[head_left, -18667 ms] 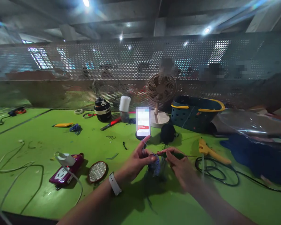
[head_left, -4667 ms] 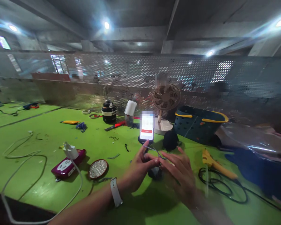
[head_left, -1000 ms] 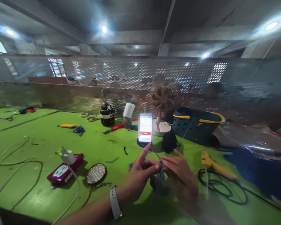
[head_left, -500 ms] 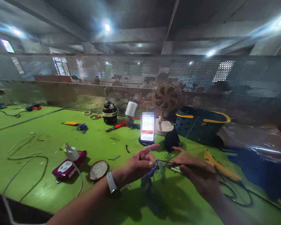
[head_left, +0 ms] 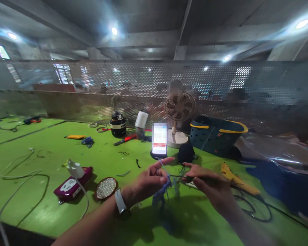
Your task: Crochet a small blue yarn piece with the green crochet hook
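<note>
Beyond the green table (head_left: 74, 160) runs a perforated screen (head_left: 133, 78), and a lit phone (head_left: 159, 140) stands in front of your hands. Your left hand (head_left: 150, 179) pinches the top edge of the blue yarn piece (head_left: 159, 196) between thumb and fingers, index stretched out with a strand (head_left: 162, 164) across it; the rest dangles above the tabletop. Your right hand (head_left: 210, 179) grasps a thin rod (head_left: 178, 176) reaching the pinched edge, its tip too small to make out. Expect the piece to be light, soft and floppy, hardly fragile, though its loops could slip or snag. Best hold it close beside the rod, where pinching should steady the limp fabric; the rod is probably stiff.
</note>
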Demonstrator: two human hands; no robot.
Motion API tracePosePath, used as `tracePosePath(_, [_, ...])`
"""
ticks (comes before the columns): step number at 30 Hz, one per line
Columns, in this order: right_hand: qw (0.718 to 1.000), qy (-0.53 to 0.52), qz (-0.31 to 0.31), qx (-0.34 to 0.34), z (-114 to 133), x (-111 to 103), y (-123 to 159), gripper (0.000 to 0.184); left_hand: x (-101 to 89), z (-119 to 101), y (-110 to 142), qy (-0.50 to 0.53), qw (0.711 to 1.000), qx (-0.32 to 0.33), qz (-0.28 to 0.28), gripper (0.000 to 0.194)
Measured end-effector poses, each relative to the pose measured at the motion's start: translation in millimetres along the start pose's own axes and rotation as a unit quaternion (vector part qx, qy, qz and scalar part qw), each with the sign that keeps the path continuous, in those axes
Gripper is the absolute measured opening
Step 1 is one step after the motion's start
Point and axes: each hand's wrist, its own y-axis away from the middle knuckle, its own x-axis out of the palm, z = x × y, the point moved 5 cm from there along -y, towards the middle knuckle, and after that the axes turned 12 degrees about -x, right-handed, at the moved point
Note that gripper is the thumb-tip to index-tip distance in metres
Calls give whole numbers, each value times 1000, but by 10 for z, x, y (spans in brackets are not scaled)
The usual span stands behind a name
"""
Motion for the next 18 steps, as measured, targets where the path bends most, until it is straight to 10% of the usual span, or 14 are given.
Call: tracePosePath(18, [999,-1,31,-30,110,20,-69,7,1,-14,42,-7,1000,-7,-12,66])
